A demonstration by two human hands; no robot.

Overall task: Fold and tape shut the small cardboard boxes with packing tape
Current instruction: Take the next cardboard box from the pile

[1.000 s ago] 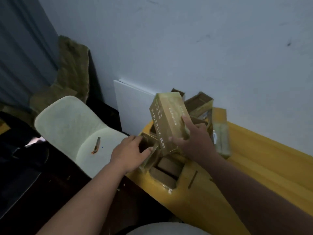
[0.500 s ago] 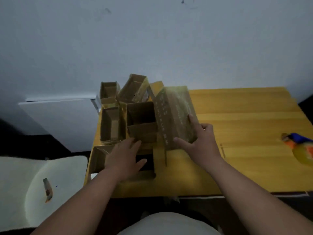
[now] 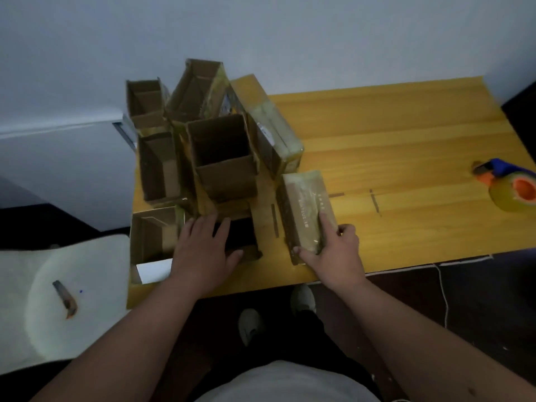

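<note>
While the left hand [image 3: 203,250] rested flat with fingers spread on an open cardboard box [image 3: 237,242], the right hand [image 3: 333,253] gripped a taped-shut box [image 3: 304,210] lying on the yellow wooden table [image 3: 406,134], well apart from the tape dispenser [image 3: 510,187].

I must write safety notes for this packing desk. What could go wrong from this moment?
1. The open box at the table's left corner seems to overhang the edge; the left hand beside it could push it off.
2. The open boxes stand crowded and leaning, so one nudge might topple several.
3. The tape dispenser lies far right of the right hand, a long reach.
</note>
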